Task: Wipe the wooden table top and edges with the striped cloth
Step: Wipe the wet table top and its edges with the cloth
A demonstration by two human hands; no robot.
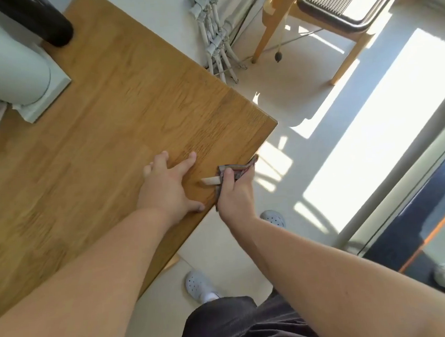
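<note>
The wooden table (123, 117) fills the left and middle of the head view, with one corner pointing right. My left hand (168, 184) lies flat on the top near the right-hand edge, fingers spread, holding nothing. My right hand (235, 193) grips the striped cloth (238, 168) and presses it against the table's edge just below the corner. The cloth is folded over the rim, part on the top and part on the side, and a small white tag sticks out of it onto the wood.
A white appliance (11, 64) with a dark cylinder (45, 25) stands on the table's far left. A wooden chair (318, 17) and a bundle of white sticks (218, 45) are on the floor beyond. My feet in pale clogs (198, 285) stand beside the table.
</note>
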